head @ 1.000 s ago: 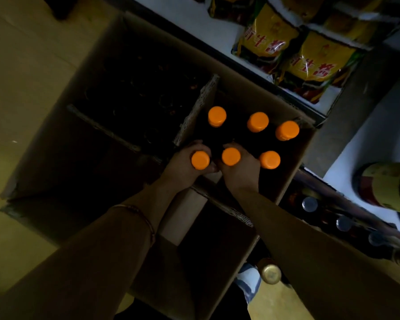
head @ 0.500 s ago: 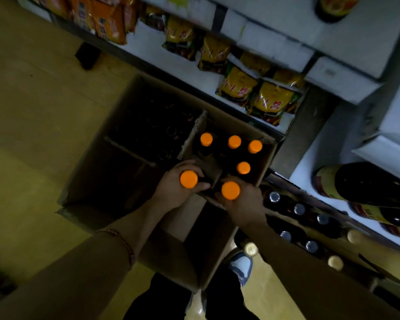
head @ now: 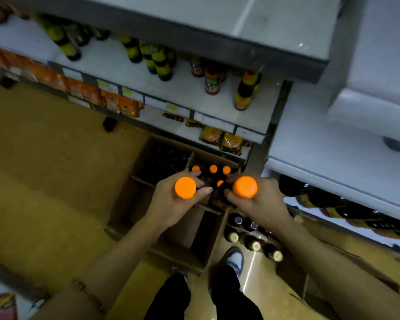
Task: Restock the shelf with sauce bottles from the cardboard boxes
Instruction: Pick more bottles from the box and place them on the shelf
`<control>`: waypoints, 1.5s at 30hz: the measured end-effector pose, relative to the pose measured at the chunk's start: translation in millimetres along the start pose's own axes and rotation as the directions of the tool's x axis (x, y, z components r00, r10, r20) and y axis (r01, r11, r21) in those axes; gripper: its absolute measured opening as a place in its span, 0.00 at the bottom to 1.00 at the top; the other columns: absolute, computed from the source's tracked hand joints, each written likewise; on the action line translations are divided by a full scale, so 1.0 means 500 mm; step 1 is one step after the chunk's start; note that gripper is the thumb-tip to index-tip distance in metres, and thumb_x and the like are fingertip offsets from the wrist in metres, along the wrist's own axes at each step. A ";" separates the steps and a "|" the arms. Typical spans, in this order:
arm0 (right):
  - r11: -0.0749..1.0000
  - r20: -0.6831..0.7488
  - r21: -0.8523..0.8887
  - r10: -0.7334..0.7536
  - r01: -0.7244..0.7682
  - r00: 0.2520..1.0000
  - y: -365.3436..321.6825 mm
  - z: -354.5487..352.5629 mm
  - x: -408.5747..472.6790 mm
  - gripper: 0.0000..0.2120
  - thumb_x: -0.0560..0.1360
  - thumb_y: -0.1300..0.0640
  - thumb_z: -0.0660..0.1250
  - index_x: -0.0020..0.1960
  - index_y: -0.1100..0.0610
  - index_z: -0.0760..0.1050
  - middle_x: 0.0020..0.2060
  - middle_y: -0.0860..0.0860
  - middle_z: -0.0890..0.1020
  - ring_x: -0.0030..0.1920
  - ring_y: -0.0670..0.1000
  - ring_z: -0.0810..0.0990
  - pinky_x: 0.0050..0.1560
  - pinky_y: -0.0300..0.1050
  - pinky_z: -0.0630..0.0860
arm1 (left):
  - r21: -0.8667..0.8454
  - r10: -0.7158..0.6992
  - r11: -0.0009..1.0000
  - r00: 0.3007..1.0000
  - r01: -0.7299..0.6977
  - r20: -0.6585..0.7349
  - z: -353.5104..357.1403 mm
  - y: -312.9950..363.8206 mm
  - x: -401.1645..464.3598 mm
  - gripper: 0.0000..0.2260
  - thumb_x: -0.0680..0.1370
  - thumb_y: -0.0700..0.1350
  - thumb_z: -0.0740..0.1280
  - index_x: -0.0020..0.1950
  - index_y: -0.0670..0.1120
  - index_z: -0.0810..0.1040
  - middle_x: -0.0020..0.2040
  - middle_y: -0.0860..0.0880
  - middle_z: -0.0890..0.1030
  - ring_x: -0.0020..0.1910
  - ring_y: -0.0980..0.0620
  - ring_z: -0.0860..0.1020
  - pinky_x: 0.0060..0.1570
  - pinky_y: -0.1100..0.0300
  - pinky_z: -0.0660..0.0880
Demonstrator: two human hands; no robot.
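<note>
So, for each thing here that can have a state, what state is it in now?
left hand: grips an orange-capped bottle
right hand: grips an orange-capped bottle
left bottle: lifted, cap on
right bottle: lifted, cap on
cardboard box: open, four capped bottles left inside
shelf: partly stocked

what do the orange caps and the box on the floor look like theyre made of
The orange caps look like smooth matte plastic: even, saturated colour, no metallic glint. The cardboard box is plain brown corrugated board, judging by its dull surface and thin inner dividers. The bottle bodies are too dark to judge.
</note>
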State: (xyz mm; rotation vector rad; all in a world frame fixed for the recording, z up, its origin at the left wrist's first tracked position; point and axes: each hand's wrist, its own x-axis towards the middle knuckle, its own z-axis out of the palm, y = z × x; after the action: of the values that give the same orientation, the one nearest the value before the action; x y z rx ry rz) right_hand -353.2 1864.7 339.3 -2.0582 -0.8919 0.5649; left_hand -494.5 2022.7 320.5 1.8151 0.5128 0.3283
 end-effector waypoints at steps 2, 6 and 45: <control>1.000 -0.046 -0.023 -0.017 0.016 0.999 -0.069 -0.051 -0.025 0.09 0.70 0.52 0.75 0.45 0.57 0.83 0.38 0.49 0.86 0.39 0.45 0.82 0.42 0.43 0.77 | 0.039 0.060 0.997 0.998 -0.060 -0.003 -0.017 0.084 -0.004 0.05 0.70 0.54 0.72 0.43 0.63 0.79 0.46 0.59 0.83 0.54 0.56 0.81 0.58 0.57 0.76; 0.997 -0.197 -0.064 -0.062 0.050 0.978 -0.204 -0.146 -0.072 0.20 0.67 0.40 0.67 0.40 0.58 0.83 0.32 0.51 0.84 0.34 0.48 0.82 0.38 0.52 0.78 | 0.098 0.241 0.961 0.959 -0.257 0.151 -0.056 0.231 -0.011 0.06 0.71 0.53 0.72 0.45 0.56 0.78 0.42 0.53 0.83 0.44 0.53 0.83 0.43 0.47 0.79; 0.936 -0.935 -0.279 -0.214 -0.216 0.282 -0.627 -1.036 -0.960 0.19 0.67 0.60 0.73 0.27 0.57 0.64 0.21 0.47 0.64 0.23 0.46 0.62 0.23 0.34 0.59 | -0.633 0.767 0.634 0.256 -0.445 0.588 0.587 1.384 -0.329 0.15 0.71 0.48 0.69 0.26 0.43 0.77 0.28 0.42 0.80 0.32 0.41 0.81 0.47 0.45 0.78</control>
State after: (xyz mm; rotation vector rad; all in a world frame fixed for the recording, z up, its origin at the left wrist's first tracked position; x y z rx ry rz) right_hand -453.6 1378.1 931.1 -2.1506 -0.1883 -0.9620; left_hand -375.8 1529.6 899.2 1.4945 -0.9811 0.0212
